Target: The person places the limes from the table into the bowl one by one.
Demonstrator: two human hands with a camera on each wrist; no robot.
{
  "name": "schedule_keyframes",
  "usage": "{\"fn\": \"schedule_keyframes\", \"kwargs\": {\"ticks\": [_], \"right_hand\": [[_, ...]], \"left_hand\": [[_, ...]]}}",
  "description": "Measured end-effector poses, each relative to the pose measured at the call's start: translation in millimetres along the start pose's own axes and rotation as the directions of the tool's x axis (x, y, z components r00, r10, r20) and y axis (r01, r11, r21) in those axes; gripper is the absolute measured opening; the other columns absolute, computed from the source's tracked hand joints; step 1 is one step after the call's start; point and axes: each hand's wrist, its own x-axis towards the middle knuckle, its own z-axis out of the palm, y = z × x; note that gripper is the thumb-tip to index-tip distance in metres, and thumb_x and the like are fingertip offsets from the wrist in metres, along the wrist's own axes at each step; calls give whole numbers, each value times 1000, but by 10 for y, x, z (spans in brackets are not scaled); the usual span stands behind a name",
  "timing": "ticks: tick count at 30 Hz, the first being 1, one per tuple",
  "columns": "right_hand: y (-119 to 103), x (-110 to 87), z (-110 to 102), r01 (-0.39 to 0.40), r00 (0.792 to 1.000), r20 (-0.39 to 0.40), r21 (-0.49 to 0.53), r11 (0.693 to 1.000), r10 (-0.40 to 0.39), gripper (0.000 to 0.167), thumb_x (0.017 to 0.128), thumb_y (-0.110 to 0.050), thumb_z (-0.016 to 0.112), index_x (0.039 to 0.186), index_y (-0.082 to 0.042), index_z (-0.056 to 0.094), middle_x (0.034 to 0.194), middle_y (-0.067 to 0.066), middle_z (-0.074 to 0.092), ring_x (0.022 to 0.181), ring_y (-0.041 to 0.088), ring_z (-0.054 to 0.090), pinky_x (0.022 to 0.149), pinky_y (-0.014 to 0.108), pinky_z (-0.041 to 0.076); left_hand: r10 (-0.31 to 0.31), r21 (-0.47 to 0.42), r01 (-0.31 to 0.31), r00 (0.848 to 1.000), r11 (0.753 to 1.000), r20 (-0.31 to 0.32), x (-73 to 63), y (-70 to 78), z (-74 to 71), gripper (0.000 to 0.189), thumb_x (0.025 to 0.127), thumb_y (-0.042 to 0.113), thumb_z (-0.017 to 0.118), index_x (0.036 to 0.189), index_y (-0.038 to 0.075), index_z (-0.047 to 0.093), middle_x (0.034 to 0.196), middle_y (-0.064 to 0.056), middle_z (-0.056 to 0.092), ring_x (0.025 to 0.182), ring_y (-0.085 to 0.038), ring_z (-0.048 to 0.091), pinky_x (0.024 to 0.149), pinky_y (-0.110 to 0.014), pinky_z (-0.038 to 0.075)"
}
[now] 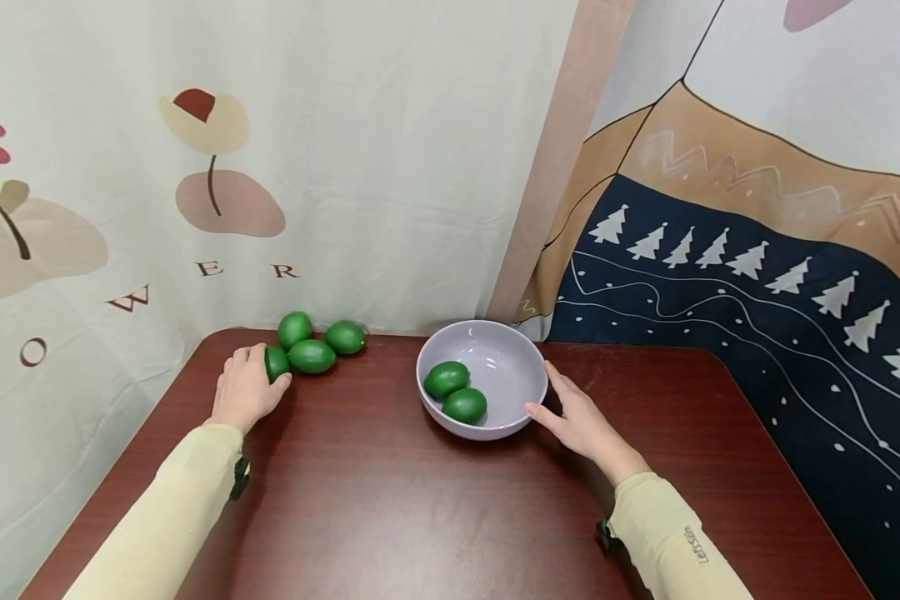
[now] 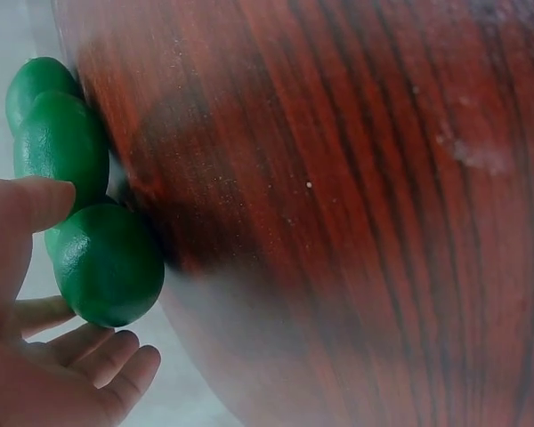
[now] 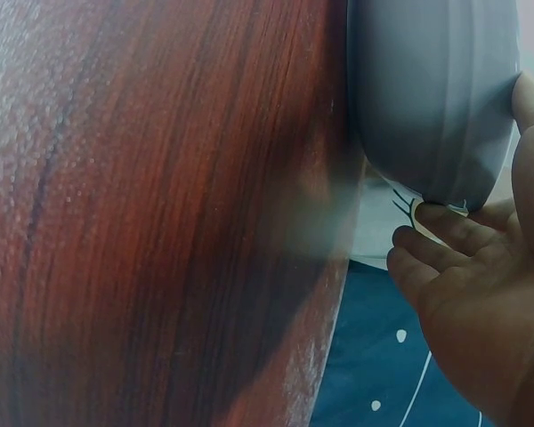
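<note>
At the table's back left, my left hand [image 1: 246, 388] is at the nearest green lime [image 1: 276, 363]. In the left wrist view, its thumb lies above that lime [image 2: 109, 265] and loosely spread fingers reach below and behind it. More limes sit against it: one in front [image 1: 312, 356], one behind [image 1: 295, 330] and one to the right [image 1: 347, 337]. Right of them stands a pale purple bowl [image 1: 513, 367] with two limes [image 1: 447, 379] inside. My right hand [image 1: 581, 421] touches the bowl's right side, thumb at the rim and fingers along the outer wall.
The dark red wooden table [image 1: 390, 500] has rounded back corners. A pale curtain [image 1: 390, 167] with flower prints hangs right behind its back edge. To the right hangs a dark blue cloth [image 1: 690, 308] with white trees.
</note>
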Motion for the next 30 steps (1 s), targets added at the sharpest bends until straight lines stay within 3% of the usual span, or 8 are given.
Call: {"fn": "schedule_keyframes", "kwargs": {"ticks": [13, 22, 30], "right_hand": [[10, 4, 4, 11, 1000, -9, -3, 1000, -11, 89, 99, -40, 68, 163, 0, 21, 165, 24, 29, 151, 45, 31, 118, 63, 30], [-5, 2, 4, 25, 1000, -14, 0, 1000, -25, 88, 99, -38, 69, 163, 1, 22, 165, 25, 29, 151, 45, 31, 119, 62, 30], [-8, 5, 0, 19, 1000, -13, 8, 1000, -19, 88, 99, -37, 69, 163, 1, 22, 165, 25, 29, 151, 45, 31, 119, 62, 29]], "left_hand": [[-11, -24, 12, 1000, 1000, 11, 16, -25, 13, 67, 94, 19, 68, 141, -17, 36, 137, -43, 36, 118, -58, 39, 95, -70, 38], [-34, -52, 35, 999, 998, 16, 17, -11, 5, 60, 93, 18, 70, 131, -14, 37, 126, -39, 40, 108, -54, 43, 87, -67, 42], [-36, -59, 37, 999, 998, 22, 29, -10, 15, 61, 93, 17, 70, 132, -14, 35, 126, -39, 41, 109, -54, 43, 88, -67, 43]]}}
